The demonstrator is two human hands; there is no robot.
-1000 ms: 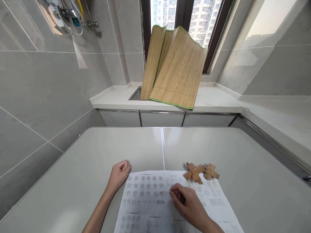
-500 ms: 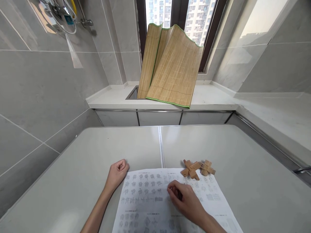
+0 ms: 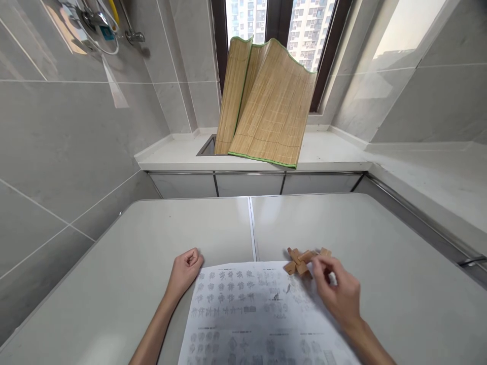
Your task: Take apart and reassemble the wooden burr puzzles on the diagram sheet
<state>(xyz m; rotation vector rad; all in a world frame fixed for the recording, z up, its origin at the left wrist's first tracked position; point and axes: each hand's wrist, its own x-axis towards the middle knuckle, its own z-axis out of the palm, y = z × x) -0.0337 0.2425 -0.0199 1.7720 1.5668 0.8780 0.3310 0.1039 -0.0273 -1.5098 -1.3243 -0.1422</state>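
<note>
My left hand [image 3: 185, 268] rests as a loose fist on the table beside the upper left corner of a printed paper sheet [image 3: 224, 324]. Nothing shows in its curled fingers. My right hand [image 3: 338, 291] is over the sheet's right side, thumb and fingers bent into a pinch. Its fingertips meet the right end of an interlocking wooden puzzle [image 3: 299, 262] with crossed brown bars. Behind those fingers a second, lighter wooden puzzle [image 3: 325, 251] is mostly hidden; only its top shows. Whether the pinch grips either puzzle cannot be made out. Rows of small puzzle-like drawings cover the sheet.
The pale table [image 3: 114, 284] has a seam [image 3: 251, 228] down its middle. Beyond it, a folded bamboo mat [image 3: 270, 106] leans against the window on a white ledge [image 3: 171, 157]. Grey tiled walls stand on both sides, with a shower fixture [image 3: 95, 23] at the upper left.
My right hand has moved right and away from me, from above the sheet's middle to the wooden puzzles, covering most of the lighter one. My left hand has stayed in place.
</note>
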